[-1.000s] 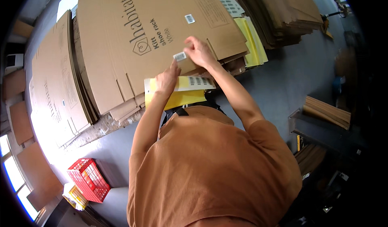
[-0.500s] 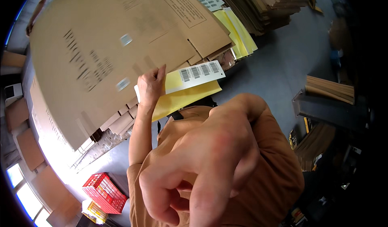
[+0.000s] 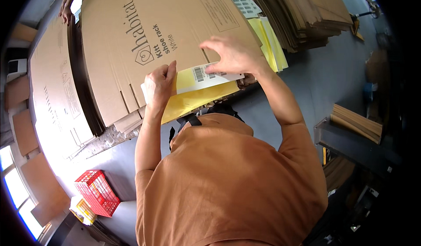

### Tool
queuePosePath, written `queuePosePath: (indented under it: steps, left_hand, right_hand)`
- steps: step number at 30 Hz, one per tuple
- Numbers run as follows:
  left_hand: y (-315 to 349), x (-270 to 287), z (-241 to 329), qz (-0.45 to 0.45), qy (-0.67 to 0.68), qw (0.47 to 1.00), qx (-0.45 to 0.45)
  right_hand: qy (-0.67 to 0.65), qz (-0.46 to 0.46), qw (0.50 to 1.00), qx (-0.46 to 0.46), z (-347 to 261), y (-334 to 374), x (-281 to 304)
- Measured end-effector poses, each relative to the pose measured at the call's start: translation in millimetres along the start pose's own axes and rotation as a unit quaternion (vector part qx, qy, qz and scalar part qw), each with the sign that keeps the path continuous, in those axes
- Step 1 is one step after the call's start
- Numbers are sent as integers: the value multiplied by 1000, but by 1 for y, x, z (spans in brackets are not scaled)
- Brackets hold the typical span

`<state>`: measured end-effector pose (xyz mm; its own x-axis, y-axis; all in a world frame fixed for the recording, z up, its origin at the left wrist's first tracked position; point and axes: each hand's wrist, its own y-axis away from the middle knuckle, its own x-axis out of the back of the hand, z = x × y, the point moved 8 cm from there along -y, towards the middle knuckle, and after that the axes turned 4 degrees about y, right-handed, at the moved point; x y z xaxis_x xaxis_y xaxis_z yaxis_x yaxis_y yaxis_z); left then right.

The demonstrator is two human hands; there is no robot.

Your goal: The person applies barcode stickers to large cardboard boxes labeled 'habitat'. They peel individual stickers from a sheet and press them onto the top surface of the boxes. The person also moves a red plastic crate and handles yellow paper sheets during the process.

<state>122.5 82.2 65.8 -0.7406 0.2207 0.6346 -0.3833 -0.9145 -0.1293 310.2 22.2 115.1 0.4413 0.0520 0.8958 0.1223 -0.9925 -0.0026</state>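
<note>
My feed shows the left hand (image 3: 158,87) closed in a fist on the yellow-and-white paper label strip (image 3: 187,80), at the near edge of the flat brown cardboard carton (image 3: 103,40). The right hand (image 3: 237,56) curves half-open over the strip's black barcodes (image 3: 199,74); I cannot tell if it touches. Dark lettering (image 3: 130,20) and a bordered text block (image 3: 222,11) mark the carton.

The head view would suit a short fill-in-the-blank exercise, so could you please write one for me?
The left hand holds the label strip near its ____ end.
The right hand is over the strip's ____ half, where barcodes are printed.
The sheet showing just below the strip is coloured ____.
The larger plastic crate on the floor is coloured ____.
Missing words: left; right; yellow; red.
</note>
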Motion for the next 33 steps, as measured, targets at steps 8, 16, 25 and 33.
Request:
queuePosePath:
  steps: [8,16,25,33]
  left_hand:
    - [-7,-14,13,38,-150,980,-126]
    - [-18,-68,24,6,-152,975,-164]
    - [-52,-102,-9,-66,-137,988,-5]
    - [-73,-123,-43,-117,-22,987,110]
  right_hand:
    - [-190,-141,969,-68,41,-7,-57]
    - [-209,-94,971,-63,63,-25,-58]
    - [7,120,985,123,56,-36,-43]
    - [86,177,955,220,60,-38,-48]
